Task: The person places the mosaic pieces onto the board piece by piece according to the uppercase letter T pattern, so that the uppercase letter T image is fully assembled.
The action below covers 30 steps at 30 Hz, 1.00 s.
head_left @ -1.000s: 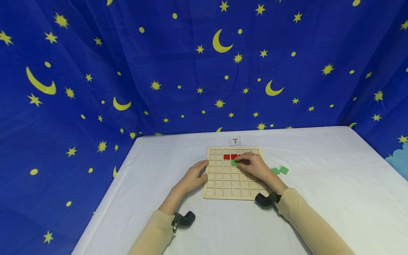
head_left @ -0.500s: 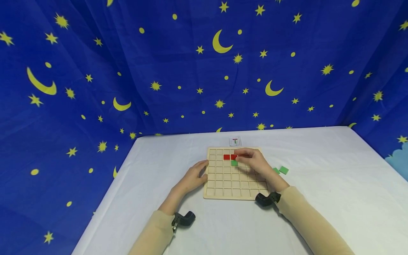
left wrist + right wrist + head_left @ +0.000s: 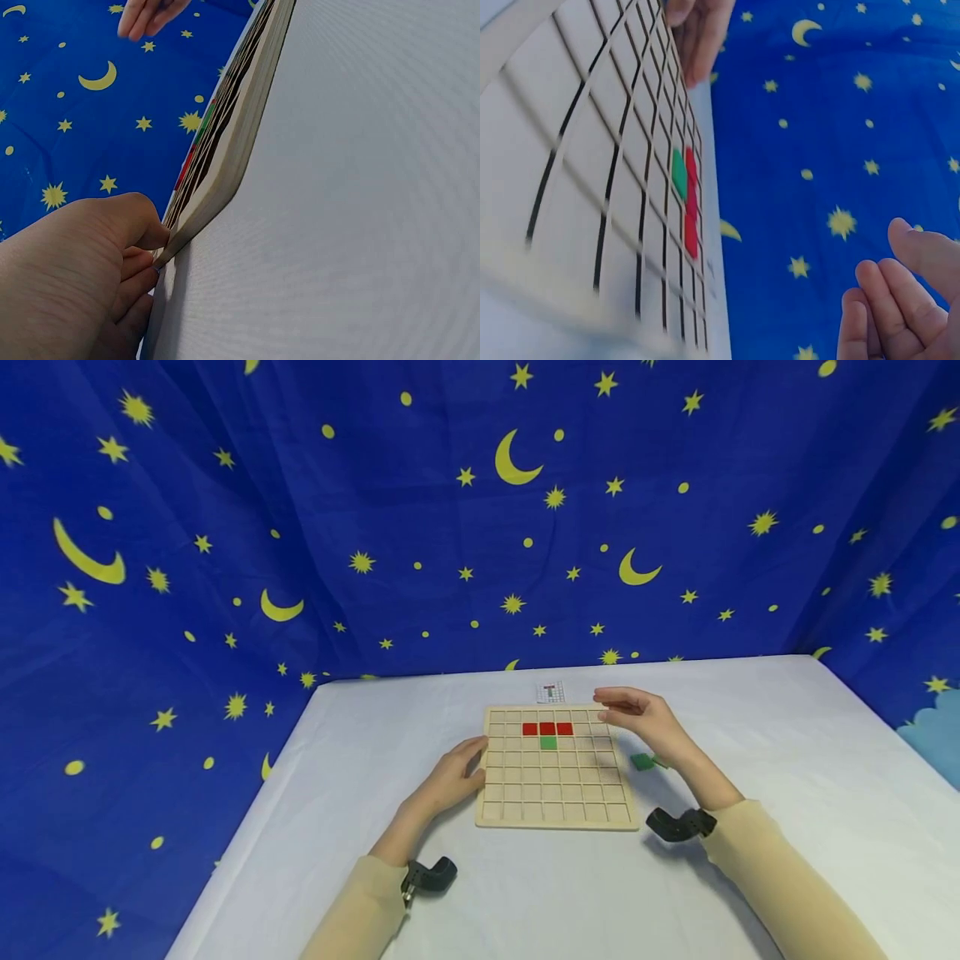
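Note:
A wooden grid board (image 3: pixel 558 793) lies on the white table. Three red tiles (image 3: pixel 547 729) form a row in its upper part, with one green tile (image 3: pixel 549 743) directly below the middle one. My left hand (image 3: pixel 447 777) rests at the board's left side, thumb and fingertips spread along the edge (image 3: pixel 247 124). Past the board's far right corner my right hand (image 3: pixel 651 722) hovers, fingers loosely bent with nothing between them; the right wrist view also shows its fingers (image 3: pixel 896 307) holding nothing. Loose green tiles (image 3: pixel 642 762) lie right of the board, partly hidden by the right wrist.
A small card (image 3: pixel 551 692) printed with a grid and coloured squares lies just behind the board. A blue curtain (image 3: pixel 435 510) with yellow moons and stars hangs behind and beside the white table (image 3: pixel 810 752).
My right hand has lifted off the tiles and moved right, past the board's edge, uncovering the third red tile. My left hand stays at the board's left edge.

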Available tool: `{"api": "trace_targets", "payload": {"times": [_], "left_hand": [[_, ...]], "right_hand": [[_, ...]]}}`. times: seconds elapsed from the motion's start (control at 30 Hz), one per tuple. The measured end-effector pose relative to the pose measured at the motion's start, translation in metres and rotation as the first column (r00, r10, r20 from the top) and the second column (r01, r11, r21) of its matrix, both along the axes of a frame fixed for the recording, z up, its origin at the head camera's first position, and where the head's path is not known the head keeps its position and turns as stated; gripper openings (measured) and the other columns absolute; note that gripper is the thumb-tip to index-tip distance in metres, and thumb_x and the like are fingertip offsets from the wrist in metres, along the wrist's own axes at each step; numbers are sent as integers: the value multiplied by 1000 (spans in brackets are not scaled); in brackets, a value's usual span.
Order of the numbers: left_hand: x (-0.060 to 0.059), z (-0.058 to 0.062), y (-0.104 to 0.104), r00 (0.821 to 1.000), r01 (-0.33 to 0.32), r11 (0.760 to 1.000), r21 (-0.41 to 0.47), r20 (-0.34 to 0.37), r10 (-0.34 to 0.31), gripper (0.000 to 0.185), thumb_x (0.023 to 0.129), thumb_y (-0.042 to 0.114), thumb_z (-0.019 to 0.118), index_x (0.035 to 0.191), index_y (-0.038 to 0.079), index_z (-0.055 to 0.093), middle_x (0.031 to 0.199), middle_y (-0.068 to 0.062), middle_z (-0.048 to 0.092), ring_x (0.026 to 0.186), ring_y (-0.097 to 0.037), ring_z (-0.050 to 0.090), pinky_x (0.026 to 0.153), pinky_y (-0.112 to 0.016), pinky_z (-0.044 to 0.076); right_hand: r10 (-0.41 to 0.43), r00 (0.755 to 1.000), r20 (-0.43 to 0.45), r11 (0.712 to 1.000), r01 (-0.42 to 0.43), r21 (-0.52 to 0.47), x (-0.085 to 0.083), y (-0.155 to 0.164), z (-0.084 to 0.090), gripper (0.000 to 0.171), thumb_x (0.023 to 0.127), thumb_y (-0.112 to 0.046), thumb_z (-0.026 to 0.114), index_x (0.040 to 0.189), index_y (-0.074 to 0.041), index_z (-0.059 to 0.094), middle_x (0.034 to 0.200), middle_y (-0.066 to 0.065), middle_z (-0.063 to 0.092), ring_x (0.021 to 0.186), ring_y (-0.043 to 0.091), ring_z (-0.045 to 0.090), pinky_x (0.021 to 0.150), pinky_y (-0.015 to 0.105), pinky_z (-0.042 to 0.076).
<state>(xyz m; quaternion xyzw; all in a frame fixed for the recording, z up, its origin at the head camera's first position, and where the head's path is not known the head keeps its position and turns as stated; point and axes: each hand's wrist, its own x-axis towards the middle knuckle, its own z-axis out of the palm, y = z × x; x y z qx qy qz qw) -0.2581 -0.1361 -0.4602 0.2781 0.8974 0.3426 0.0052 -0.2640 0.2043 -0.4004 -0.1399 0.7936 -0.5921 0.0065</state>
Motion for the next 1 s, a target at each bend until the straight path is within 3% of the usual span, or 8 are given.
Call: {"api": "trace_targets", "payload": {"times": [0.37, 0.6, 1.0], "left_hand": [[0, 1, -1, 1000, 0, 1000, 5, 2, 0, 59, 86, 8, 55, 141, -6, 36, 144, -21, 38, 134, -32, 33, 110, -39, 28], [0, -1, 0, 1000, -7, 1000, 1, -5, 7, 59, 87, 9, 55, 141, -5, 36, 144, -20, 38, 134, -31, 33, 111, -39, 27], [0, -2, 0, 1000, -14, 1000, 5, -4, 14, 60, 87, 9, 56, 141, -5, 36, 144, -19, 38, 134, -31, 34, 111, -38, 27]], "right_hand": [[-135, 991, -8, 984, 135, 115, 21, 54, 1, 59, 87, -37, 66, 134, -4, 51, 130, 13, 54, 103, 3, 55, 83, 14, 47], [-180, 984, 0, 974, 179, 136, 31, 73, -11, 60, 87, -38, 65, 133, -2, 50, 129, 15, 54, 100, -1, 55, 81, 12, 46], [-200, 980, 13, 945, 189, 265, 37, 93, -40, 53, 90, -31, 65, 129, 2, 53, 125, 21, 56, 92, -4, 56, 79, 13, 44]]}}
